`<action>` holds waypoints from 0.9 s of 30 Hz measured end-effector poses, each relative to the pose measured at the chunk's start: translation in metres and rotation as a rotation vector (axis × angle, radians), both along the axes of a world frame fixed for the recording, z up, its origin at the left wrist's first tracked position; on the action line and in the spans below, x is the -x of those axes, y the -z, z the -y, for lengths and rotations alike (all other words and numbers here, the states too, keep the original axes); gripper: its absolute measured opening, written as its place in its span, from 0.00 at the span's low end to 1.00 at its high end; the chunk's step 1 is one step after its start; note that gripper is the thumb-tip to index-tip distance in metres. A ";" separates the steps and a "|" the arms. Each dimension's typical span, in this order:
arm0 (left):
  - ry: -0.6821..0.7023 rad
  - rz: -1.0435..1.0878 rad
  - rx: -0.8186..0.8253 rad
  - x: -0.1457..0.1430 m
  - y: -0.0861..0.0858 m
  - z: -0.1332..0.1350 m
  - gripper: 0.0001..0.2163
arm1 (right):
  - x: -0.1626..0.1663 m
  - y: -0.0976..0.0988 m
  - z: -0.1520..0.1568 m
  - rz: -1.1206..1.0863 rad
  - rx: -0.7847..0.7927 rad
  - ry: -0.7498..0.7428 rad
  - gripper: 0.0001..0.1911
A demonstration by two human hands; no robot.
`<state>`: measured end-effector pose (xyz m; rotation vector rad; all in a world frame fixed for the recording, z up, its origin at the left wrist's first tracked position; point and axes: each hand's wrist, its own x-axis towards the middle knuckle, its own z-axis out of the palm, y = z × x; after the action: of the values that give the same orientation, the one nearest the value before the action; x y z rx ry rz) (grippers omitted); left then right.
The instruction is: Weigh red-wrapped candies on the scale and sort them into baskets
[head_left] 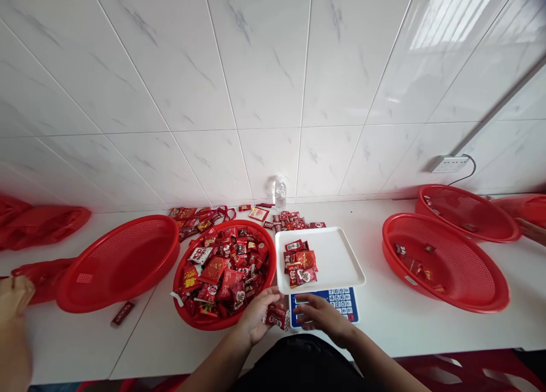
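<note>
My left hand (256, 315) is closed around a small red sweet packet (276, 316), held at the near rim of a red basket (190, 318) heaped with red wrapped sweets (226, 269). My right hand (321, 318) lies beside it with fingers stretched out flat over the blue keypad of a scale (341, 301). On the scale's white tray (336, 258) sits a small pile of red packets (300, 265).
An empty red basket (119, 261) stands at the left, two more red baskets (447, 264) at the right. Loose packets (290, 220) and a water bottle (280, 193) lie by the tiled wall. Another person's hand (15, 298) shows at far left. A red bar (123, 313) lies on the counter.
</note>
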<state>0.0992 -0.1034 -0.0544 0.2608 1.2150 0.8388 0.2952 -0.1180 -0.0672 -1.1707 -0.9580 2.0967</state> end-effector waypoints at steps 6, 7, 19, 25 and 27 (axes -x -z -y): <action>0.047 -0.006 -0.141 -0.022 0.004 0.006 0.13 | 0.014 -0.004 0.009 -0.052 -0.085 -0.140 0.32; 0.073 0.003 -0.171 -0.025 0.003 0.006 0.13 | 0.015 -0.003 0.009 -0.036 -0.087 -0.109 0.31; 0.317 0.051 -0.154 -0.015 0.002 0.022 0.15 | 0.011 -0.002 0.018 -0.098 0.019 0.149 0.21; 0.112 -0.073 -0.176 -0.019 -0.003 0.009 0.11 | -0.004 0.002 0.010 -0.018 0.041 0.076 0.19; -0.036 -0.053 -0.160 -0.009 -0.007 -0.004 0.09 | -0.009 0.002 0.004 0.022 0.036 0.088 0.18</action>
<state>0.1086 -0.0996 -0.0469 0.3940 1.2061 0.9669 0.3041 -0.1224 -0.0696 -1.2336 -0.8666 2.0432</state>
